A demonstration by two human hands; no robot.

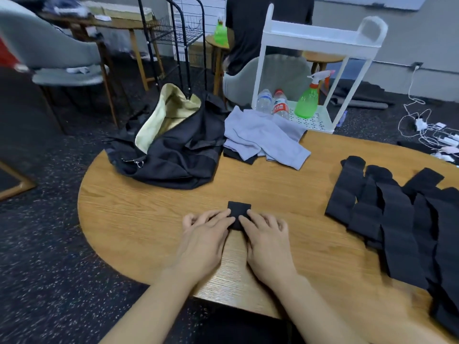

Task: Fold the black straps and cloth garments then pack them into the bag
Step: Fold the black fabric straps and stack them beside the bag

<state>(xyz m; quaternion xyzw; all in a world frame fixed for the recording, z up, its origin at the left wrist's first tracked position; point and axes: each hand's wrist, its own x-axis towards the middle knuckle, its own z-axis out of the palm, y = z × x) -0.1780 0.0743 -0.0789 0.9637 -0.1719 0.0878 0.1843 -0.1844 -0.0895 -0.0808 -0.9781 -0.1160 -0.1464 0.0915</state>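
Observation:
A small folded black strap (239, 210) lies on the wooden table (154, 209) in front of me. My left hand (207, 230) and my right hand (264, 232) lie on its near part, fingers flat and pressing it down; its near edge is hidden under them. Several long black straps (387, 214) lie side by side at the table's right. A black bag (173, 155) with a pale lining stands open at the back left. Grey cloth garments (265, 136) lie crumpled beside it over something black.
A white cart (320, 38) holding two water bottles (273, 103) and a green spray bottle (308, 103) stands behind the table. A seated person (260, 33), chairs and a wire rack are farther back. Cables lie on the floor at right.

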